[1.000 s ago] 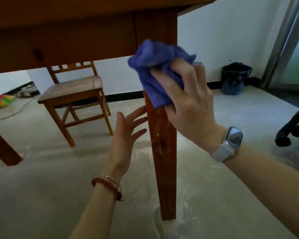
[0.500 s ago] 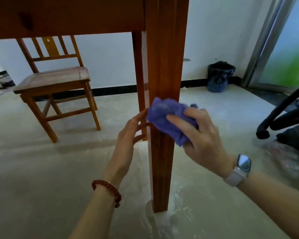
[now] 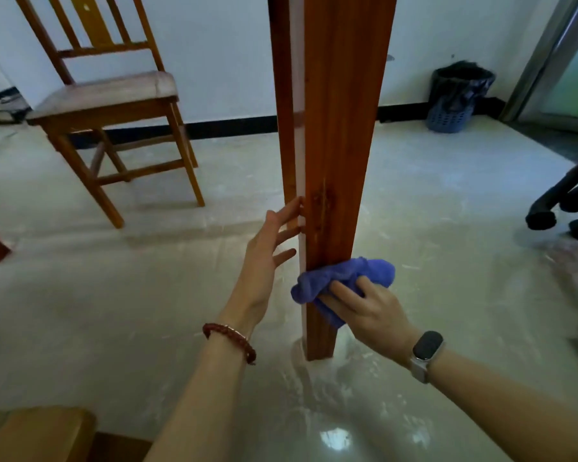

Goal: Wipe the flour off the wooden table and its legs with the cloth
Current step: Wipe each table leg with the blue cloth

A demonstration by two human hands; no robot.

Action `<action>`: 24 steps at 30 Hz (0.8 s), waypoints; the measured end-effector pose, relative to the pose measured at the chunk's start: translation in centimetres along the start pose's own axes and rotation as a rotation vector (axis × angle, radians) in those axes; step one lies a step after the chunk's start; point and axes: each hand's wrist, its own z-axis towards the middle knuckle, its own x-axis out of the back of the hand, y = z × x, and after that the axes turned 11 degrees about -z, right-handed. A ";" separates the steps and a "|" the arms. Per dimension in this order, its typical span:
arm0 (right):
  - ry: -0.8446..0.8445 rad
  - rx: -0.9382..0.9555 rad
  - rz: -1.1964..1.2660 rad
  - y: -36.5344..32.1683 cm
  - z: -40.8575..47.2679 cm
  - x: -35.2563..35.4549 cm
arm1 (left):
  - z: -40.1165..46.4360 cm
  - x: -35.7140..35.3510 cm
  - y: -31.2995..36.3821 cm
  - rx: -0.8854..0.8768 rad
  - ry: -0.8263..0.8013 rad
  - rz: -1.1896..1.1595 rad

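- Right hand (image 3: 369, 310) grips the purple cloth (image 3: 344, 278), fingers curled over the bunched fabric, pressing it against the lower part of the wooden table leg (image 3: 334, 145).
- Cloth position: low on the leg, a little above its foot; it wraps the front face and bulges out to the right side.
- Left hand (image 3: 267, 255) holds nothing. Fingers straight and spread; fingertips (image 3: 296, 206) touch the left edge of the leg, higher than the cloth.
- Left wrist carries a dark red bead bracelet (image 3: 231, 340); right wrist carries a watch (image 3: 426, 350) with a pale strap.
- Leg stands upright on the pale floor (image 3: 114, 311). White flour (image 3: 321, 371) is smeared on the floor around the foot of the leg, with streaks spreading toward the camera.
- A darker scuffed patch shows on the front face of the leg above the cloth.
- Tabletop surface is out of view; only the leg is seen.
- Background: wooden chair (image 3: 114, 105) to the left by the white wall; dark bin in a blue basket (image 3: 454, 98) at the wall to the right; black chair base (image 3: 561, 208) at the right edge.
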 end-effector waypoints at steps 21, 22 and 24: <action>0.169 -0.276 0.178 -0.4 0.7 -0.3 | -2.1 0.7 -5.6 0.206 0.067 0.029; 0.114 -0.241 0.169 -1.3 -0.4 -1.3 | -1.9 0.9 -6.1 0.220 0.067 0.041; -0.003 -0.163 0.174 -2.9 -2.6 -2.9 | -1.6 1.1 -7.2 0.243 0.065 0.069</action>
